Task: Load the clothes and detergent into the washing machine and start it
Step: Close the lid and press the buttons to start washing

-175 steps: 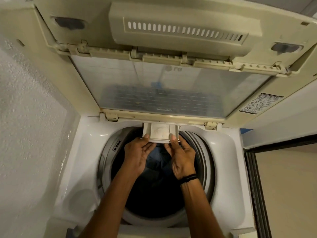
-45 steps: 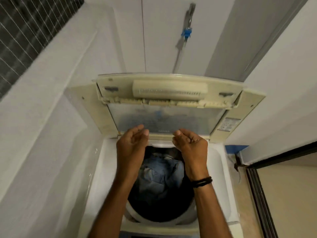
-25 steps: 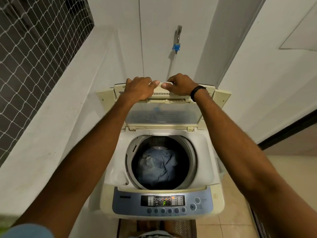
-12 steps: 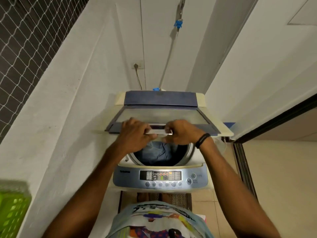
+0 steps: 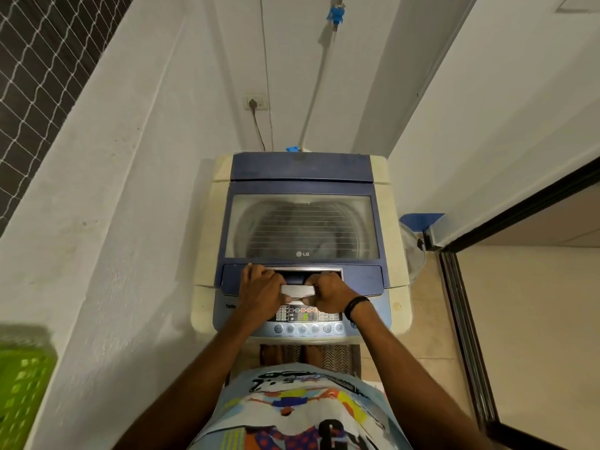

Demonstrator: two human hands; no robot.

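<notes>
Both hands on the lid handle (image 5: 298, 290) - left hand (image 5: 263, 289) curled over its left end, right hand (image 5: 328, 291) curled over its right end, knuckles up, fingers wrapped tight. Only the pale middle strip of the handle shows between them. Black wristband (image 5: 355, 305) on the right wrist.

From here the lid (image 5: 376, 190) reads as down flat on the washing machine (image 5: 394, 254), blue frame flush with the cream body. The handle sits at the lid's near edge, just beyond the control panel (image 5: 305, 317). Panel display is lit; a row of round buttons runs along its near edge, and I can't read the digits.

Through the lid window (image 5: 302, 227) I get the drum ring and a dim grey mass - can't tell clothes from reflection at this blur.

Further out: the machine stands in a narrow white alcove. A wall socket (image 5: 256, 102) with a plug in it is on the far wall, and a pale hose (image 5: 316, 82) drops from a blue tap fitting (image 5: 336, 14) to the machine's far edge. Green basket (image 5: 22, 384) at near left, blurred. Netted opening (image 5: 39, 60) at far left. Dark sliding-door track (image 5: 467, 319) along the right. A patterned mat (image 5: 324, 354) lies on the floor at the near side of the machine, with the person's printed T-shirt (image 5: 308, 410) nearest the camera.
</notes>
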